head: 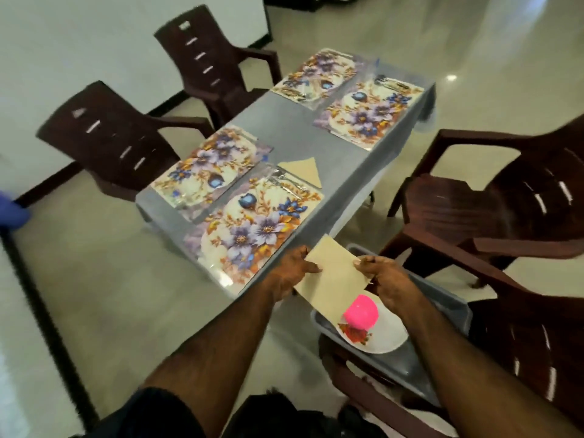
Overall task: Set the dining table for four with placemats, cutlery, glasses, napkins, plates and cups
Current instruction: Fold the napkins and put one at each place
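Left hand (292,269) and right hand (384,277) each pinching a side of one cream napkin (331,276), just past the near end of the table (341,159), above a grey bin (442,371). Pink cup (358,312) and white plate (384,338) inside the bin. Another folded napkin (303,170) lying on the table.

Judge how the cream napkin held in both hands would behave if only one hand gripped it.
The napkin looks thin, so it would probably droop. It likely weighs very little. The left hand and right hand pinch opposite edges, keeping it flat.
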A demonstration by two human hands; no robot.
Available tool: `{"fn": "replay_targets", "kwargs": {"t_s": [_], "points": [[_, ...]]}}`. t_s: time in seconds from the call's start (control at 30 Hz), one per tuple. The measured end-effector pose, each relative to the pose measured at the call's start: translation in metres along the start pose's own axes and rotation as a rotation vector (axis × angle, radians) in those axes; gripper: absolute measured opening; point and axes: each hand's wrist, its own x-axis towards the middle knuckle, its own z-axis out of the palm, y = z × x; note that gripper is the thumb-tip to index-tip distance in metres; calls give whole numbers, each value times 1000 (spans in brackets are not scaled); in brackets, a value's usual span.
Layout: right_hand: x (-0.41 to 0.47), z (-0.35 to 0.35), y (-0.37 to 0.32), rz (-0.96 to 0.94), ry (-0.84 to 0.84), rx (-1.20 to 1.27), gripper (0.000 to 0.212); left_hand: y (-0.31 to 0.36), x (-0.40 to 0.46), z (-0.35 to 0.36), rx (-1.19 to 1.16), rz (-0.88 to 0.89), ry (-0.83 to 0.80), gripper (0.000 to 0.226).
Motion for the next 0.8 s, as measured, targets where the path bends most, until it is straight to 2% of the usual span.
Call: {"fn": "replay_targets", "kwargs": {"t_s": [0.07,0.17,0.3,0.37,0.5,0.57,0.7,0.8], "points": [[-4,32,8,0,-22,-62,15,-13,-19,-31,-24,45,74,28],[-9,92,26,-54,-49,-231,23,-41,-50,-87,-80,58,194,44],[-26,192,43,-140,-195,-523,21,-100,-86,-176,-241,47,332,50],[-32,245,50,-166,-274,-649,19,-128,-105,-222,-325,68,351,46],[-40,363,60,-250,-387,-809,43,-179,-145,-321,-478,44,345,45],[-45,410,64,-328,-445,-867,47,-194,-163,-358,-550,29,332,46],[-47,487,73,-511,-486,-993,19,-208,-184,-420,-599,7,306,50],[-29,533,72,-616,-434,-1068,13,-213,-178,-454,-638,-38,314,52]]}}
